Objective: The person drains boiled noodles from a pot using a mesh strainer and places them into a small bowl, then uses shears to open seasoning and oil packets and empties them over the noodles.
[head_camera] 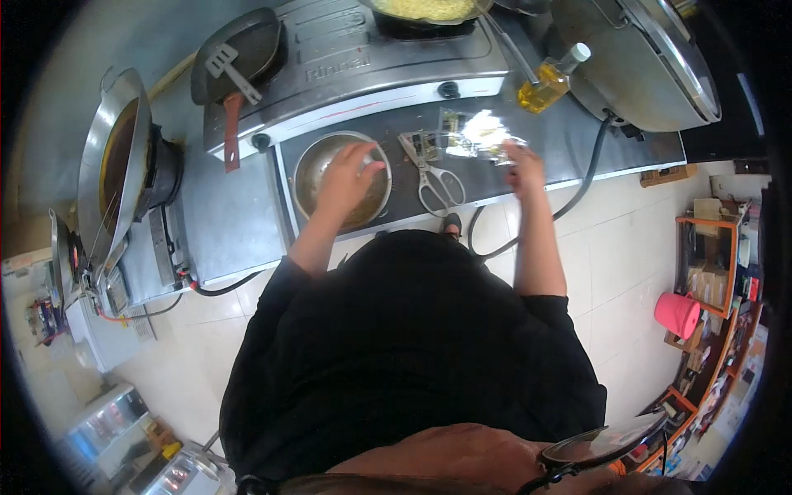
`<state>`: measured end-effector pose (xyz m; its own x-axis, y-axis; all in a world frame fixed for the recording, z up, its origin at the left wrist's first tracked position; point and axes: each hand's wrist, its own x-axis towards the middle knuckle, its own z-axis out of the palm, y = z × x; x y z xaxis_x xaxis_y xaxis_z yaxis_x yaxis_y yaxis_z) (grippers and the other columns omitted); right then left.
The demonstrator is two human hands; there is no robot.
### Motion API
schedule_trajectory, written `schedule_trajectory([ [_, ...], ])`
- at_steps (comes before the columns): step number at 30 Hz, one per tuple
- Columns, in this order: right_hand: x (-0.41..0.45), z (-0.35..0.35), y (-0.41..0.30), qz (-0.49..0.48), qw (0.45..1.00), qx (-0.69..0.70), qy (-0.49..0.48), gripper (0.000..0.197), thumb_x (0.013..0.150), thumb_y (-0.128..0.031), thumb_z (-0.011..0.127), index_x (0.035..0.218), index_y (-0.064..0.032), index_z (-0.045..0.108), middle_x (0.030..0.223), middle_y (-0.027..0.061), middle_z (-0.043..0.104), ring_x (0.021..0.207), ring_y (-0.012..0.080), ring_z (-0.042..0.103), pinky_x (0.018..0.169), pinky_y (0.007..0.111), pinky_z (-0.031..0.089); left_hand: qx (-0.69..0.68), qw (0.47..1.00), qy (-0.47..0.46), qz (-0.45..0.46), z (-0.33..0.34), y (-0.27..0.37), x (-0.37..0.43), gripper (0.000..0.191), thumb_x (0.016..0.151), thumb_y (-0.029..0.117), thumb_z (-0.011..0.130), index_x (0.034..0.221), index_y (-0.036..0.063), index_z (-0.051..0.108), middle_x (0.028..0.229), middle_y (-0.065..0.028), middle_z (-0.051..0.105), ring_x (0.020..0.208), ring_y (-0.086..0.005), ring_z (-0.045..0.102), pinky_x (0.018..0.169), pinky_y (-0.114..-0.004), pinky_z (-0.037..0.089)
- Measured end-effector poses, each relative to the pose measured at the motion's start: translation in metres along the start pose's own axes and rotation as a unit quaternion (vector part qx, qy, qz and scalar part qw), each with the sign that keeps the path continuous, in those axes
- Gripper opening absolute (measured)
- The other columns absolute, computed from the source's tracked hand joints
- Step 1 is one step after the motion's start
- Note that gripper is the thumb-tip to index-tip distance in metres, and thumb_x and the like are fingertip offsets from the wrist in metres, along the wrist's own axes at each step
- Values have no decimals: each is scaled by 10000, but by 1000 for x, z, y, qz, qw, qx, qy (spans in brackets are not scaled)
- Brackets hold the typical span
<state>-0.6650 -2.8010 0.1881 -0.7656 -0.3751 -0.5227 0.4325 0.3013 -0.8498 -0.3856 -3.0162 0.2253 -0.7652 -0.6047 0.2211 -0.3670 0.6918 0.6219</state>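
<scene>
My left hand (348, 178) is over a round stainless steel bowl (304, 185), its thumb and fingers apart with nothing visible between them. The bowl's inside is partly hidden by that hand. On the right, my right hand (526, 168) is at the edge of shiny clear plastic packets (473, 133). Its fingers are curled, and glare hides whether they grip the plastic. Between the hands lie scissors (433, 179) with pale handles, their blades pointing away from me beside a small printed sachet (427, 145).
A Rinnai gas stove (337, 62) stands behind, bearing a dark pan (238, 55) with a slotted spatula (232, 71) and a pan of yellowish food (427, 7). An oil bottle (544, 86), a large metal pot (637, 68) and a hose (591, 164) are right; a wok (117, 148) is left.
</scene>
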Motion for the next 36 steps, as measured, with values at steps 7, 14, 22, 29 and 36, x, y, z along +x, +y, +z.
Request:
schedule_trajectory([
  [7, 119, -155, 56, 43, 982, -36, 183, 320, 806, -299, 665, 1018, -59, 669, 623, 30, 551, 553, 132, 533, 457, 301, 412, 12, 975, -165, 149, 103, 66, 55, 292, 867, 226, 597, 1115, 73, 614, 1107, -134, 616, 1046, -323, 568, 882, -421, 466],
  [14, 69, -131, 2, -162, 850, -424, 266, 337, 878, -255, 529, 1180, -118, 583, 960, 207, 663, 922, 380, 631, 772, 453, 503, 149, 955, -202, 156, 166, 55, 69, 240, 825, 172, 608, 1013, 23, 598, 1073, -144, 595, 1012, -339, 566, 879, -428, 472],
  [22, 31, -76, -38, -164, 732, -646, 143, 474, 770, -377, 687, 1197, -193, 592, 1262, 91, 548, 1148, 292, 528, 871, 492, 446, 167, 945, -231, 161, 171, 59, 81, 200, 835, 202, 592, 909, 18, 609, 977, -144, 606, 941, -335, 582, 822, -425, 485],
  [29, 40, -47, 14, -398, 675, -620, -45, 422, 764, -314, 687, 1152, -166, 618, 1232, 48, 556, 1114, 242, 534, 894, 449, 424, 173, 950, -159, 203, 168, 65, 80, 184, 825, 181, 585, 922, 26, 611, 930, -148, 600, 917, -338, 586, 820, -431, 485],
  [36, 46, -35, 13, -407, 675, -614, -41, 179, 777, -168, 648, 947, -114, 656, 947, 77, 659, 843, 242, 643, 804, 395, 463, 193, 951, -179, 160, 180, 58, 80, 141, 783, 156, 616, 871, 45, 626, 939, -91, 580, 940, -271, 581, 788, -403, 519],
])
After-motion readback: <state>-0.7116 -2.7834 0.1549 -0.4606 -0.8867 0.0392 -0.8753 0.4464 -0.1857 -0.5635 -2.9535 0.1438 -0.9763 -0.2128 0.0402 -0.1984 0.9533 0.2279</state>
